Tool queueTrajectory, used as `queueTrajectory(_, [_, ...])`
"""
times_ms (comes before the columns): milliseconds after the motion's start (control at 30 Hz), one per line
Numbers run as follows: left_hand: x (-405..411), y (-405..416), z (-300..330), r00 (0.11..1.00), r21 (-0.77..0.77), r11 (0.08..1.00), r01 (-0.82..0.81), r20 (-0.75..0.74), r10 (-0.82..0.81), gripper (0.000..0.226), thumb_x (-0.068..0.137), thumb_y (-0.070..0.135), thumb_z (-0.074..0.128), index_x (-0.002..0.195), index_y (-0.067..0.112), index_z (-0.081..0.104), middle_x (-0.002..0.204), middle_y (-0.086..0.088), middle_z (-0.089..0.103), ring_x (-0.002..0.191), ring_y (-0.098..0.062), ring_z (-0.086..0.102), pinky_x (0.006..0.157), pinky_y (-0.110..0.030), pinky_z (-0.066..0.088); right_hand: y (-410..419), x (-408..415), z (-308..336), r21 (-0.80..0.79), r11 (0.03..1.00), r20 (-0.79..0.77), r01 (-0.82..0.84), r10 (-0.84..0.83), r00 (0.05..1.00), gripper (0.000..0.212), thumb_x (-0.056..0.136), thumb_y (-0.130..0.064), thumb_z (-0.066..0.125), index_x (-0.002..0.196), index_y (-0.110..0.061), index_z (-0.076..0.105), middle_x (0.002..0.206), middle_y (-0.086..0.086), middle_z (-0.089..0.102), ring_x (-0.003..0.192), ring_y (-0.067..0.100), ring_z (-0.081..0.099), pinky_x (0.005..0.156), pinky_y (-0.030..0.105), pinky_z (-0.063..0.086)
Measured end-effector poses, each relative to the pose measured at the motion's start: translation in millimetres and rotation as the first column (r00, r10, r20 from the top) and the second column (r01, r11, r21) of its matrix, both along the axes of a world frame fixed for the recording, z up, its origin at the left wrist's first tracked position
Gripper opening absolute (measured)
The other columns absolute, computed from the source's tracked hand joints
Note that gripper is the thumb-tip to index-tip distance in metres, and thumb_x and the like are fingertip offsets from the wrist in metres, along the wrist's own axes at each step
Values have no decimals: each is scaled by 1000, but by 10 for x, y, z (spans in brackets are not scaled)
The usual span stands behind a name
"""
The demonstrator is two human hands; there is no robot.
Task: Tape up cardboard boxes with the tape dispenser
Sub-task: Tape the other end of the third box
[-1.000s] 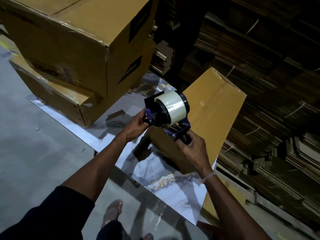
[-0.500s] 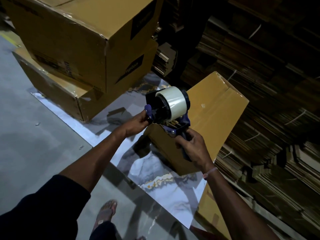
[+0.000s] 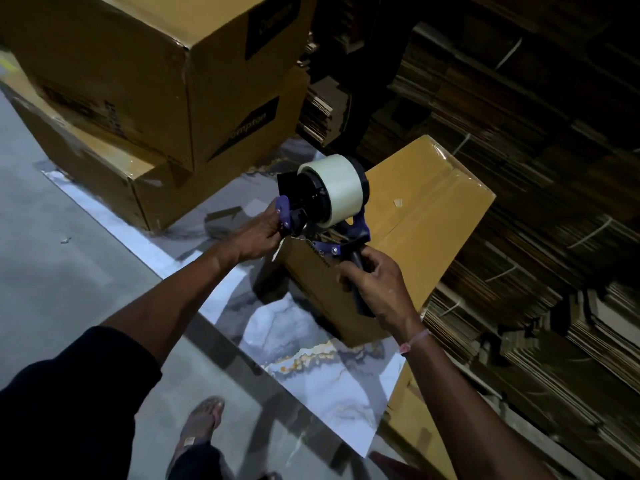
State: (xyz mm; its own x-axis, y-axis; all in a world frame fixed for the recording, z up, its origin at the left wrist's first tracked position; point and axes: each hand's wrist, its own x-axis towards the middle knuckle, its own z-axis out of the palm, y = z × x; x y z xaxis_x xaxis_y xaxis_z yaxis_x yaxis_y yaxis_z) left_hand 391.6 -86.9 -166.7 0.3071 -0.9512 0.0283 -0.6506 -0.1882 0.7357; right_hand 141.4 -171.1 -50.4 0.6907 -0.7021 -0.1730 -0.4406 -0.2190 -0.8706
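I hold a blue and black tape dispenser (image 3: 323,216) with a roll of clear tape (image 3: 341,192) in the air above a long yellow-brown cardboard box (image 3: 426,216). My right hand (image 3: 375,284) grips the dispenser's black handle. My left hand (image 3: 259,232) pinches the blue front end of the dispenser, by the cutter. The box lies on a glossy marble-patterned sheet (image 3: 332,386), its near end hidden behind the dispenser and my hands. Shiny tape runs along its far top edge.
Two large brown cartons (image 3: 145,74) are stacked at the upper left on the sheet. Bundles of flat cardboard (image 3: 540,188) fill the right side. Grey floor (image 3: 52,271) lies to the left. My sandalled foot (image 3: 202,422) shows at the bottom. Another yellow box (image 3: 412,424) sits under the sheet's right edge.
The view has shifted slightly, and both hands and the dispenser have drifted a little downward in the frame. Both grips are unchanged.
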Motion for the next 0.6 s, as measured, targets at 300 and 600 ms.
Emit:
queueTrajectory(300, [-95,70,75,998,-182,983,6,-56,-17,47,101,74,24,135,42,31,131,13,35,108,-27,60,89,-45,51,-56,-471,-64,-69,997,-23,30,-31,999,1,93,-12,71,93,-12,70,84,15,65,72,29,62,59,29,47])
queueTrajectory(600, [-58,102,191,903,-200,978,-60,-428,-33,47,104,29,61,147,14,51,150,-4,44,146,-17,43,122,-31,34,-82,-471,-120,-127,991,-24,35,-39,999,3,91,-15,73,91,-17,71,81,11,66,75,35,63,65,49,49])
